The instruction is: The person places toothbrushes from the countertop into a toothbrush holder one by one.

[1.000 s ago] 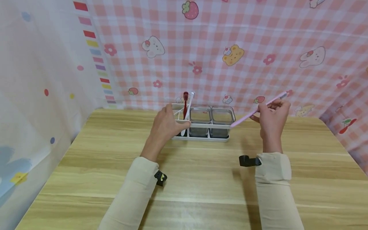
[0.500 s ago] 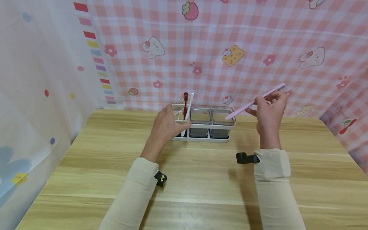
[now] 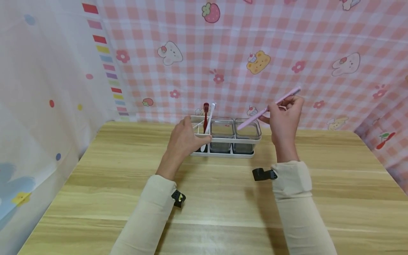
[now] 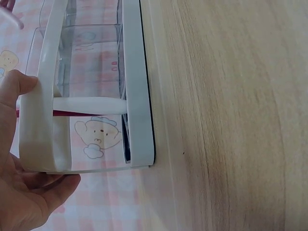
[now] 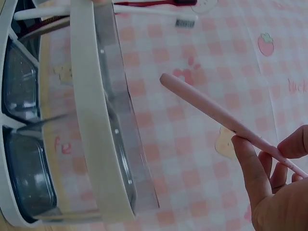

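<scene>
A white toothbrush holder [image 3: 220,154] with two clear cups [image 3: 222,128] stands at the back of the table. My left hand [image 3: 185,140] grips its left end, thumb on the front rail and fingers round the side. A red toothbrush [image 3: 205,117] and a white toothbrush [image 3: 210,118] stand in the divided section beside that hand, both leaning. My right hand [image 3: 285,118] pinches a pink toothbrush [image 3: 255,116] between thumb and fingers. Its bristle end points up and right. In the right wrist view, the handle's tip lies apart from the holder's upper rail [image 5: 96,110].
The wooden table [image 3: 216,205] stretches in front of the holder. A pink checked cloth [image 3: 229,46] hangs close behind it. On the left a white patterned curtain [image 3: 47,88] borders the table.
My right hand has moved left with the pink toothbrush, bringing the handle's tip from the holder's right end to above the right cup in the head view. My left hand stays in place.
</scene>
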{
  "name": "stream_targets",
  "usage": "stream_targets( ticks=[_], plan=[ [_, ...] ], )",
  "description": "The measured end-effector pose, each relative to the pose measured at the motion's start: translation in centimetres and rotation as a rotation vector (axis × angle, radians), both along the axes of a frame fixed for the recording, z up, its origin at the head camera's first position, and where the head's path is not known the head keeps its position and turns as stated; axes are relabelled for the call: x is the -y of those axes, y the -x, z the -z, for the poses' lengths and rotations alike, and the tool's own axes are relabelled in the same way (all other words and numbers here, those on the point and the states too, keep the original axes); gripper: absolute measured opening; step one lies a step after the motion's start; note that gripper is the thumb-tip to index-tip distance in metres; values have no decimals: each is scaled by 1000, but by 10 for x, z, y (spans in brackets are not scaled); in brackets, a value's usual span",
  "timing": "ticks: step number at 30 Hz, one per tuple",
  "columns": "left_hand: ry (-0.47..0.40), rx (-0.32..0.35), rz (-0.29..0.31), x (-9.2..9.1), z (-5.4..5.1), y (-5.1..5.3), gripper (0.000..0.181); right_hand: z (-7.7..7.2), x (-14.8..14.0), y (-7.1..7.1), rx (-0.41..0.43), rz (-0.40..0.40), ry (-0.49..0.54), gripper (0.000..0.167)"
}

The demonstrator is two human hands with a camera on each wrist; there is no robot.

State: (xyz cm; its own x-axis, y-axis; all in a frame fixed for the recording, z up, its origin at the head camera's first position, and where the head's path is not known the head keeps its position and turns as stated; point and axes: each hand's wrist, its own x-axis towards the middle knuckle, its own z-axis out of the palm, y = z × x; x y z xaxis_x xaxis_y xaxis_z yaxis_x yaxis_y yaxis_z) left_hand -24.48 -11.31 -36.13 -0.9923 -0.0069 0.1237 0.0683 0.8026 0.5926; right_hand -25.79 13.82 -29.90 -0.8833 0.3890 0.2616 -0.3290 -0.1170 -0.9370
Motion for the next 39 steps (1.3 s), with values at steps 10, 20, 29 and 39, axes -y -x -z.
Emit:
stream_targets(
  ticks=[10,20,29,39],
  plan=[
    [1,-12,-2,0,1,0,93,-1,24,-1,-74,-84,-100,32],
    [11,-12,-9,1,1,1,90,2,45,-2,-145,-179,-174,30],
    [18,-38,6,1,1,1,92,4,58,-5,-162,-216,-232,33],
    [31,-37,5,1,1,0,94,11,70,-7,-180,-239,-292,34]
  ],
)
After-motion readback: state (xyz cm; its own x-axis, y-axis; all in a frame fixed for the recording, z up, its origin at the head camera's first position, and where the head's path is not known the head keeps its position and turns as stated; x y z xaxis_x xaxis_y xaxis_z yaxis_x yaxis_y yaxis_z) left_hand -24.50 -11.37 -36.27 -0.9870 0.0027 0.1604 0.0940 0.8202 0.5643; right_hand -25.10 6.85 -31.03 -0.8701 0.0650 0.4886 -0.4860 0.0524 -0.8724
